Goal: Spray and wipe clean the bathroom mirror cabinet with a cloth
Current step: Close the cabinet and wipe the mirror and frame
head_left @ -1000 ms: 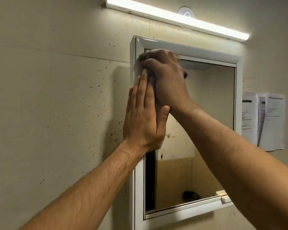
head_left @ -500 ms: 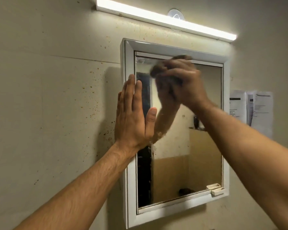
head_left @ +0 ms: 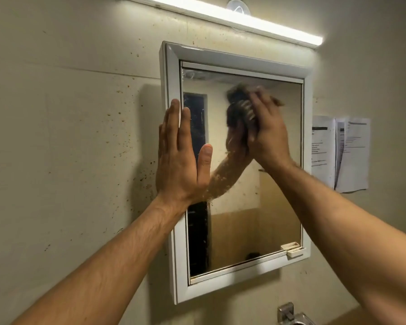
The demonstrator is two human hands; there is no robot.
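The right hand [head_left: 268, 137] bends its fingers over a dark, blurred cloth [head_left: 277, 103] and presses it against the upper glass of the mirror cabinet [head_left: 234, 61]. The left hand [head_left: 179, 165] lies flat on the cabinet's left frame, fingers straight, holding nothing. Above the cabinet glows a light bar [head_left: 220, 16]. To its right hang printed papers [head_left: 352, 156], their writing too small to read. To its left the wall [head_left: 80, 137] is speckled brown, and below it a metal tap [head_left: 288, 311] shows.
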